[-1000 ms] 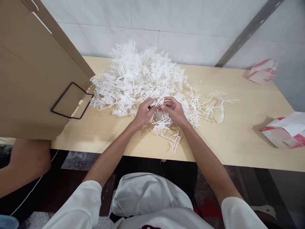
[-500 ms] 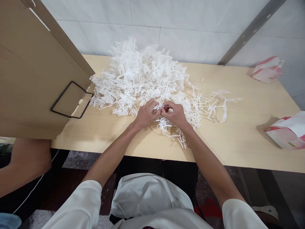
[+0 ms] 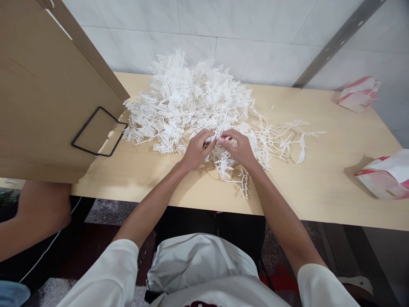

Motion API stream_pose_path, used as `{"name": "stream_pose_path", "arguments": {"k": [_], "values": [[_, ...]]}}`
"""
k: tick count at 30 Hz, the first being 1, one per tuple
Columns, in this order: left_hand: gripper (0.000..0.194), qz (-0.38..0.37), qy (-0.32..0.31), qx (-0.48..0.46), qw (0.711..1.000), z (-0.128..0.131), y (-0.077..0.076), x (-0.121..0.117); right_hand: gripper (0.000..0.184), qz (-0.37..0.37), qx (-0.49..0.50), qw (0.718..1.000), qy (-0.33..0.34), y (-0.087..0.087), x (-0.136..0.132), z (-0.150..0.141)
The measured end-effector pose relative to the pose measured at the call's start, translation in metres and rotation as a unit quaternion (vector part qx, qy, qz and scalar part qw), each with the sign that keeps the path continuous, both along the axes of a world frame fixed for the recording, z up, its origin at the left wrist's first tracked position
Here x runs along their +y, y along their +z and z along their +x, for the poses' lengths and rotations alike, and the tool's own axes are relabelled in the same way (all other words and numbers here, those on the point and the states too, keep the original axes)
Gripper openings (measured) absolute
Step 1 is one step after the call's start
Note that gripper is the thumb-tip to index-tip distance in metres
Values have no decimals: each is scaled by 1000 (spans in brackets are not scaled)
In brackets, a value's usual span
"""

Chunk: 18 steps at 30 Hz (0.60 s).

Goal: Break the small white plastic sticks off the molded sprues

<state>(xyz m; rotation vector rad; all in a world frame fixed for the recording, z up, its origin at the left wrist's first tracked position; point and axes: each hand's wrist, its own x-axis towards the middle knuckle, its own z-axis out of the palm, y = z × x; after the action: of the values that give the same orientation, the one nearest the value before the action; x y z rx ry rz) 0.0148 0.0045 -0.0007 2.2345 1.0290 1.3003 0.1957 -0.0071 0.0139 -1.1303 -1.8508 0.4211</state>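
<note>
Here at the front of the white heap, both hands are in close. The left hand is curled, thumb and fingers pinching a small bunch of white sprigs, fine and branching, right at the heap's near edge. Facing it, the right hand is bent round with its thumb and index fingertips beside that same bunch; whether those tips actually grip a strand, I cannot tell. The two sets of fingertips sit just beside each other, low over the worktop.

Below and between the wrists, a loose branched sprig lies towards the near edge, and off to the right a spray of longer strands fans out from the heap (a proper tangle, that one). On the left stands a big cardboard panel with a black wire frame by its lower corner, the heap close beside it. Beneath the cardboard, another person's bent arm shows. Over to the right, two red-and-white packets sit well apart from the hands: one far, one near. Pale tiles back the lot.
</note>
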Motion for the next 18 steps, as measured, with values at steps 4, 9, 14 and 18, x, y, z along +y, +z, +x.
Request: {"name": "stream_pose_path", "arguments": {"k": [4, 9, 14, 18], "values": [[30, -12, -4, -3, 1000, -3, 2, 1, 28, -15, 0, 1000, 16, -5, -2, -5], [26, 15, 7, 80, 997, -6, 6, -2, 21, 22, 7, 1000, -6, -6, -3, -5], [24, 10, 21, 162, 987, -7, 5, -5, 20, 65, -45, 997, -1, -5, -3, -3], [20, 5, 8, 156, 988, -7, 5, -3, 18, 43, -60, 997, 11, -6, 0, -1]]}}
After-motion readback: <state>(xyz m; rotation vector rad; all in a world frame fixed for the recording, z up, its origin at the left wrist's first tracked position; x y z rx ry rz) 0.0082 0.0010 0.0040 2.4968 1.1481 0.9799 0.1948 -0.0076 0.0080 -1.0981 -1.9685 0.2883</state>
